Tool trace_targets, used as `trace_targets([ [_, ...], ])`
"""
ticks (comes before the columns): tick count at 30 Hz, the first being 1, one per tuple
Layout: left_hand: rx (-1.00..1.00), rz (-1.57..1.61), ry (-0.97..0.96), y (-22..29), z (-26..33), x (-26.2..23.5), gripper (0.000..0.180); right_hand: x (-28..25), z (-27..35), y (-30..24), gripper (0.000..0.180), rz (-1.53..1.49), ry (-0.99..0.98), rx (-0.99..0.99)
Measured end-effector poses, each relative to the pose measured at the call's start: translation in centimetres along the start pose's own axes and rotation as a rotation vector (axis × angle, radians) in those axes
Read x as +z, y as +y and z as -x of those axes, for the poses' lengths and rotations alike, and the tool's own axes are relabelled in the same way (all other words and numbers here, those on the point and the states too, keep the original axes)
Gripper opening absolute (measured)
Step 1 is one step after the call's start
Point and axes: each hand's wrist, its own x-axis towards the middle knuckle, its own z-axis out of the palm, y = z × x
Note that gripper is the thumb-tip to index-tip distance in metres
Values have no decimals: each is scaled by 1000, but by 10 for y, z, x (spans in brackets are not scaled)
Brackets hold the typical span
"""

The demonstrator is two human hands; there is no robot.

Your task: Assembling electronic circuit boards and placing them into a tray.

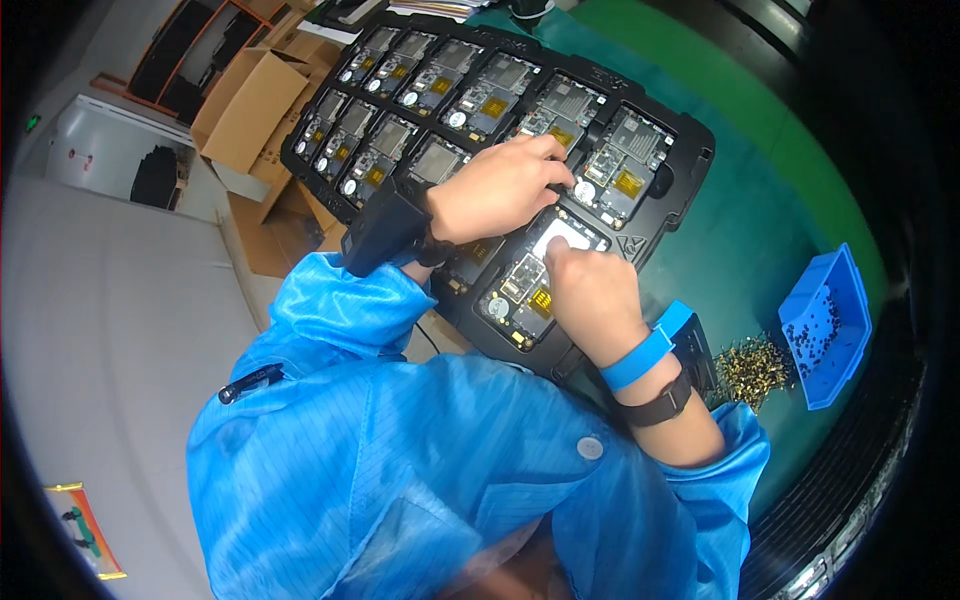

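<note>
A black tray stretches in front of me, with circuit boards seated in its pockets. The board nearest me has a silver-white patch, a gold square and a round white sticker. Over that patch is my right hand, its fingers curled in and closed; whatever they hold is hidden under them. My left hand rests over the tray's middle, just beyond that board. Its bent fingers are somewhat apart, touching the rim between pockets, and nothing shows in them.
On the green table, right of the tray, lie a heap of small gold-and-black parts and a blue bin with small dark pieces. Cardboard boxes stand at the left, and papers lie beyond the tray.
</note>
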Motion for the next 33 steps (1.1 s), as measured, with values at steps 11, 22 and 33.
trace_targets([
  [11, -10, 19, 4, 6, 2, 4, 21, -4, -1, -1, 3, 6, -2, -30],
  [22, 0, 141, -43, -7, -16, 10, 9, -1, -1, 2, 8, -25, 11, -24],
  [33, -77, 384, -63, -23, -10, 14, 12, -3, -2, 2, 5, -20, -41, -21],
])
